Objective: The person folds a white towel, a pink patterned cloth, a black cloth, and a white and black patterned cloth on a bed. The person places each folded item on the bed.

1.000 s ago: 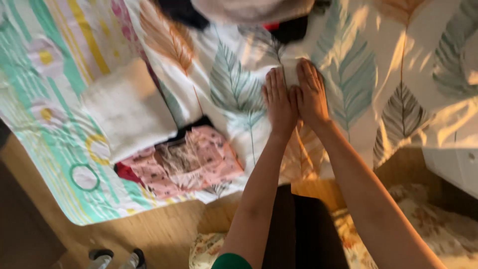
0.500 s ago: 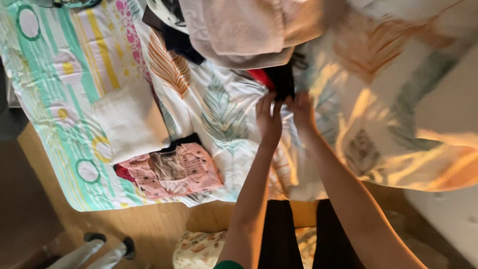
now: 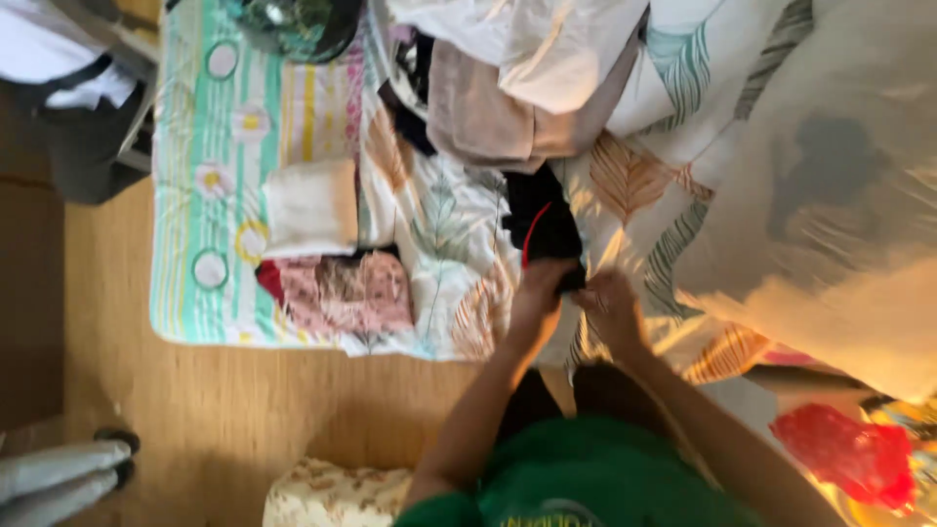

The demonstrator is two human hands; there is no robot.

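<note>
Gripping the near end of a black garment with a red trim (image 3: 543, 226), the left hand (image 3: 542, 289) is curled shut on the cloth at the bed's front edge; the right hand (image 3: 612, 304) sits just beside it, fingers bent onto the same dark cloth, though blur hides whether it truly clasps it; the garment lies on the leaf-patterned bedspread (image 3: 444, 220) and runs up from the hands toward a heap of beige and white laundry (image 3: 527, 78). To the left, well apart from the hands, a folded white towel (image 3: 310, 207) rests above a folded pink patterned cloth (image 3: 342, 291), the two touching; beneath them lies a striped green sheet with round flowers (image 3: 210, 146). A large pale pillow (image 3: 839, 185) fills the right side; the wooden floor (image 3: 195, 410) shows below the bed.
</note>
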